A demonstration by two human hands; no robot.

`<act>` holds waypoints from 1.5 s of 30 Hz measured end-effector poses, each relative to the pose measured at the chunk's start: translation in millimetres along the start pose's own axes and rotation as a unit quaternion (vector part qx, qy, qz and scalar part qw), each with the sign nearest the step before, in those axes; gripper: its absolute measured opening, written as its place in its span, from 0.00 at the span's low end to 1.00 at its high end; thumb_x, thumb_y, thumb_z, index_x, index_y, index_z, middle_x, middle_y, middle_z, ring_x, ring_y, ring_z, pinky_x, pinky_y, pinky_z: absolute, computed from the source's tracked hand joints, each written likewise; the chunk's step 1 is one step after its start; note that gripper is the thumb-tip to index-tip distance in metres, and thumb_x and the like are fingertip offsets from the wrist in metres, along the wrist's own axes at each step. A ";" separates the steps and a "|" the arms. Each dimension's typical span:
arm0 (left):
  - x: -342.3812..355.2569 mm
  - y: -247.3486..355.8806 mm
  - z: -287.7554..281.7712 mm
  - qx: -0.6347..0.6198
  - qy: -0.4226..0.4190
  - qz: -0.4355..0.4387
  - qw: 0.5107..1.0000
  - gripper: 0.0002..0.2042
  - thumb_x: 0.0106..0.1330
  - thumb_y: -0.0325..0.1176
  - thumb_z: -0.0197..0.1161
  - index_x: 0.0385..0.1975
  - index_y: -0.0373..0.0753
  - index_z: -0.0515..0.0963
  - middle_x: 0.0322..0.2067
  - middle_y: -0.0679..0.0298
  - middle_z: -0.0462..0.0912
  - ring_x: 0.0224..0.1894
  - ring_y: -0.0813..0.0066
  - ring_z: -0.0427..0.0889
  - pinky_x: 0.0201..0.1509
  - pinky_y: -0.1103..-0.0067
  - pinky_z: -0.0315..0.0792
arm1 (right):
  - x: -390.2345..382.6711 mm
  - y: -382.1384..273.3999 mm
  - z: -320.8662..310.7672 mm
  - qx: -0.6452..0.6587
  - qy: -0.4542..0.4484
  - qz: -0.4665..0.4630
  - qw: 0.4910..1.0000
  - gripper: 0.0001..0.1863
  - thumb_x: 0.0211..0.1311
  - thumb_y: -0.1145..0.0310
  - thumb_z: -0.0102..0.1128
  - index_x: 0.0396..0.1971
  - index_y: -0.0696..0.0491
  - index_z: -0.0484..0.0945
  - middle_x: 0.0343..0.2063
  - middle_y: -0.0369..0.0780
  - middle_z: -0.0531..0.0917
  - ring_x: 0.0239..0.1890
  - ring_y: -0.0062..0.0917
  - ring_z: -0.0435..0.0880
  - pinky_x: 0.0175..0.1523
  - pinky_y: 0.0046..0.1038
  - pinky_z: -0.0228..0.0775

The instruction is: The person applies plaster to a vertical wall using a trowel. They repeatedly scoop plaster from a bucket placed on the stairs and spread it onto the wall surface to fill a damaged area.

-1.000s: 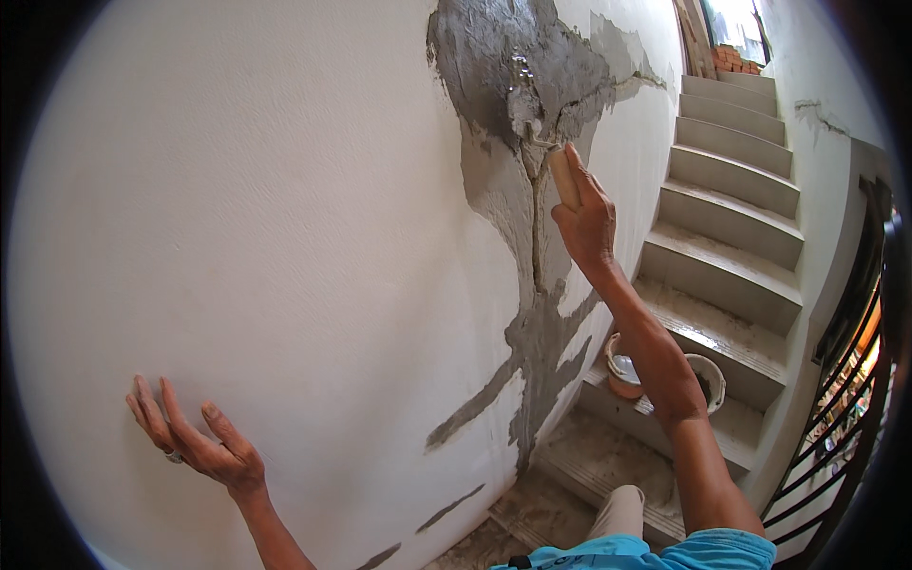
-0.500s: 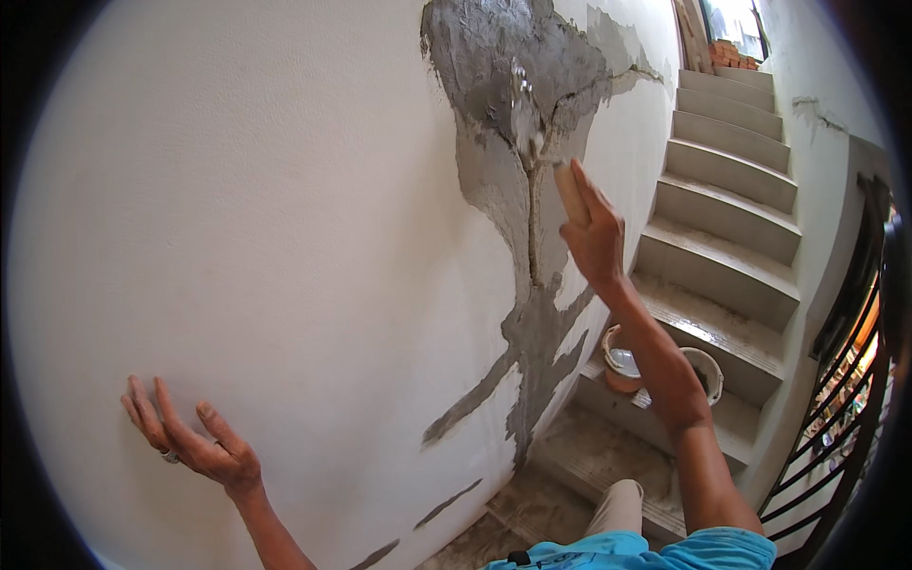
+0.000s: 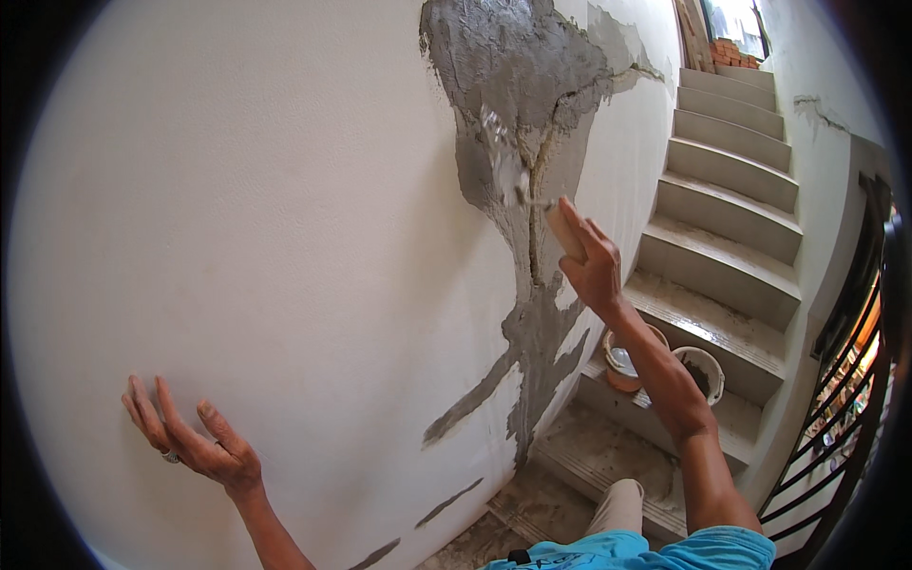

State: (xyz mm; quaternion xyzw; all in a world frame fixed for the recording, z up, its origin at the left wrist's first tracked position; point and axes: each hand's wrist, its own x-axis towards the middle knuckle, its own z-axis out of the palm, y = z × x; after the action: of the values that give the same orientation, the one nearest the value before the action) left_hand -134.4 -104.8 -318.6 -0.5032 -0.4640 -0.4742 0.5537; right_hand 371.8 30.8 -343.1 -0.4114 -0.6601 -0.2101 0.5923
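Note:
My right hand point(image 3: 596, 268) is closed round the pale handle of a trowel point(image 3: 503, 161). Its shiny metal blade lies over the grey plaster patch point(image 3: 518, 62) on the white wall point(image 3: 285, 228), left of a crack point(image 3: 533, 237) that runs down through the patch. Whether the blade touches the wall I cannot tell. At the lower left, my left hand point(image 3: 195, 437) rests against the wall, fingers spread and nothing held, with a ring on one finger. Grey smears of plaster branch out below the crack.
A staircase point(image 3: 727, 204) climbs along the wall's right side. Two buckets point(image 3: 701, 372) stand on a step beneath my right forearm, one with dark material inside. A black metal railing point(image 3: 836, 418) lies at the right, and bricks point(image 3: 736, 54) are stacked at the top.
My right hand and the trowel have moved down; the blade has swung left, baring more wet plaster above it. My left hand stays in place.

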 end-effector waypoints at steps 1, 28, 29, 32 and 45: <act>-0.2 0.1 -0.1 -0.001 0.001 -0.002 1.000 0.23 0.79 0.40 0.48 0.69 0.36 0.68 0.73 0.54 0.62 0.79 0.50 0.53 0.80 0.53 0.50 | 11.1 -0.9 2.6 -0.002 0.018 -0.003 1.000 0.47 0.44 0.84 0.58 0.72 0.40 0.70 0.41 0.45 0.84 0.39 0.42 0.85 0.47 0.38 0.79; 0.2 1.2 1.9 0.017 0.004 0.007 1.000 0.23 0.79 0.40 0.48 0.69 0.37 0.68 0.73 0.53 0.63 0.78 0.50 0.54 0.80 0.53 0.50 | -15.6 1.6 15.9 -0.096 0.006 -0.042 0.994 0.44 0.47 0.83 0.60 0.69 0.38 0.74 0.31 0.39 0.78 0.32 0.35 0.83 0.35 0.37 0.77; -0.4 1.2 3.0 0.014 0.007 0.007 1.000 0.23 0.79 0.39 0.48 0.69 0.37 0.68 0.73 0.53 0.63 0.78 0.50 0.54 0.80 0.53 0.50 | -38.5 6.7 5.8 -0.114 -0.011 -0.041 0.993 0.44 0.47 0.83 0.60 0.69 0.38 0.75 0.30 0.38 0.78 0.31 0.35 0.83 0.34 0.37 0.76; -1.7 -1.9 3.9 0.012 0.010 0.015 1.000 0.22 0.79 0.39 0.49 0.68 0.37 0.68 0.73 0.54 0.64 0.78 0.51 0.54 0.80 0.54 0.51 | -114.7 8.1 -37.4 -0.119 -0.106 0.027 0.987 0.44 0.44 0.85 0.60 0.67 0.41 0.76 0.34 0.41 0.81 0.35 0.40 0.84 0.40 0.37 0.79; -16.3 11.9 8.3 -0.057 0.085 0.097 0.990 0.19 0.77 0.46 0.56 0.59 0.41 0.81 0.64 0.61 0.78 0.73 0.54 0.64 0.74 0.54 0.59 | -292.4 19.2 -238.4 0.121 -0.015 0.587 0.800 0.37 0.45 0.65 0.59 0.62 0.59 0.76 0.33 0.35 0.80 0.31 0.16 0.79 0.31 0.21 0.72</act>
State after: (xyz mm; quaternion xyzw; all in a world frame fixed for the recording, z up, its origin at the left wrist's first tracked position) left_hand -124.8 -95.0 -335.6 -0.5346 -0.3365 -0.4852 0.6046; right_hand 520.4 -226.6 -576.3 -0.6481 -0.3208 0.2655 0.6377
